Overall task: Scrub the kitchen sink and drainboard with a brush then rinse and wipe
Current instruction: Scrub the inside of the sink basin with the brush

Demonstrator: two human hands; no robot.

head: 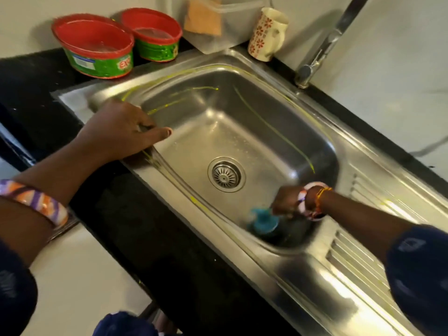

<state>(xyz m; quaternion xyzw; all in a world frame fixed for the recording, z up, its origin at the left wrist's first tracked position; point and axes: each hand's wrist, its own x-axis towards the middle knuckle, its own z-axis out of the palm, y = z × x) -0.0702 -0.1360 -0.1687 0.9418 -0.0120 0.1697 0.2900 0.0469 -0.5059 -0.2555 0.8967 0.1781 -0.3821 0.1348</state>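
Observation:
A stainless steel sink (pixel 242 132) fills the middle of the view, streaked with thin yellow-green lines of soap on its walls and rim. Its round drain strainer (pixel 226 174) sits in the basin floor. The ribbed drainboard (pixel 358 260) runs off to the right. My right hand (pixel 287 201) is down in the basin's near right corner and grips a blue brush (pixel 263 220), blurred, against the steel. My left hand (pixel 121 132) rests on the sink's left rim, fingers curled over the edge into the basin.
Two red-lidded green tubs (pixel 97 47) stand on the black counter (pixel 169 251) behind the sink's left corner. A floral cup (pixel 268 33) and a clear container (pixel 218 18) stand at the back. The tap (pixel 322 48) rises at the back right.

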